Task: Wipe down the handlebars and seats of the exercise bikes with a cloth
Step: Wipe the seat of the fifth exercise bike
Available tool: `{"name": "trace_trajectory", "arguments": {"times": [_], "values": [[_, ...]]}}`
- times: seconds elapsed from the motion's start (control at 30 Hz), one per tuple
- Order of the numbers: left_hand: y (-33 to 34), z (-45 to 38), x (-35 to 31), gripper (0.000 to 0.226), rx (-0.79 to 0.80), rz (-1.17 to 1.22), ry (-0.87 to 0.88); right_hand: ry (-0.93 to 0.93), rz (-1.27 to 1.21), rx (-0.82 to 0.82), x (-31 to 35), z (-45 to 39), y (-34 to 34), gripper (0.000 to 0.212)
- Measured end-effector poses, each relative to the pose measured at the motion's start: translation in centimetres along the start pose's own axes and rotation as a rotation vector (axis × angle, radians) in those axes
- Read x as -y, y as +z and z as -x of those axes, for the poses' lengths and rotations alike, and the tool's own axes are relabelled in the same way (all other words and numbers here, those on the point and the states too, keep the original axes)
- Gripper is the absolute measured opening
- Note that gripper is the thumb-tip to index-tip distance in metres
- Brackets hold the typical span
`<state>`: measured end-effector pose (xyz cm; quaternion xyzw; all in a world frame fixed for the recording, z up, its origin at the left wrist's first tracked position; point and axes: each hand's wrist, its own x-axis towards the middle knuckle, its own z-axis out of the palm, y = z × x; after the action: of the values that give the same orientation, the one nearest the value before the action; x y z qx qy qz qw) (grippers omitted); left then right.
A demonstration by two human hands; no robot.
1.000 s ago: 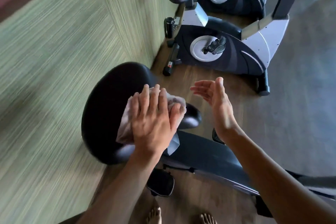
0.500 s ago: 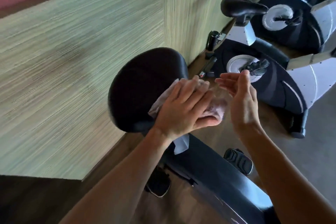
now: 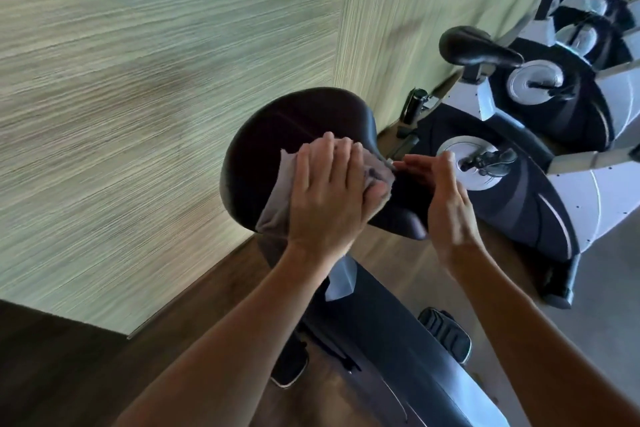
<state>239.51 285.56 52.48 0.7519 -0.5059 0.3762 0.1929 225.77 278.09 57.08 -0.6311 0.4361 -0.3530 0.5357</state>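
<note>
A black bike seat [image 3: 277, 135] fills the middle of the view. On its top lies a crumpled grey cloth [image 3: 282, 194], pressed flat under my left hand [image 3: 329, 191], whose fingers are spread straight over it. My right hand [image 3: 443, 194] stands edge-on beside the seat's narrow nose [image 3: 401, 215], fingers straight, apparently touching its right side. The handlebars of this bike are out of view.
The green textured wall [image 3: 138, 114] runs close on the left. A second bike [image 3: 540, 191] with its black seat [image 3: 474, 48] stands to the right, further bikes behind it. This bike's body [image 3: 398, 340] and pedal [image 3: 446, 333] are below my arms.
The view has swung left and closer. My left hand has slid the cloth across the seat top, and my right hand has come in against the seat's nose.
</note>
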Motion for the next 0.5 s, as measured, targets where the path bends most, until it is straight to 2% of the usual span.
{"name": "trace_trajectory", "arguments": {"times": [0.07,0.17,0.23,0.3,0.37,0.43,0.5], "values": [[0.7,-1.0,-2.2,0.059,-0.035,0.149,0.006,0.018,0.005,-0.009,0.1,0.0,-0.4,0.062],[1.0,-1.1,-1.5,0.065,-0.043,0.164,0.132,0.039,-0.021,-0.015,0.6,-0.2,-0.3,0.062],[0.9,-0.6,0.6,0.067,-0.003,0.14,0.271,-0.053,0.095,-0.021,1.1,-0.5,0.3,0.062],[0.4,0.0,2.7,0.066,0.025,0.118,0.342,-0.221,0.285,-0.037,1.9,-0.7,1.8,0.056],[-0.1,0.8,4.2,0.064,0.003,0.069,0.332,-0.338,0.34,-0.036,2.7,-1.0,3.7,0.048],[-0.5,1.7,6.2,0.059,-0.048,0.084,0.28,-0.389,0.334,0.02,3.4,-1.5,6.2,0.053],[-0.7,2.5,8.5,0.053,-0.126,0.2,0.194,-0.408,0.35,0.083,3.6,-2.0,8.4,0.061]]}}
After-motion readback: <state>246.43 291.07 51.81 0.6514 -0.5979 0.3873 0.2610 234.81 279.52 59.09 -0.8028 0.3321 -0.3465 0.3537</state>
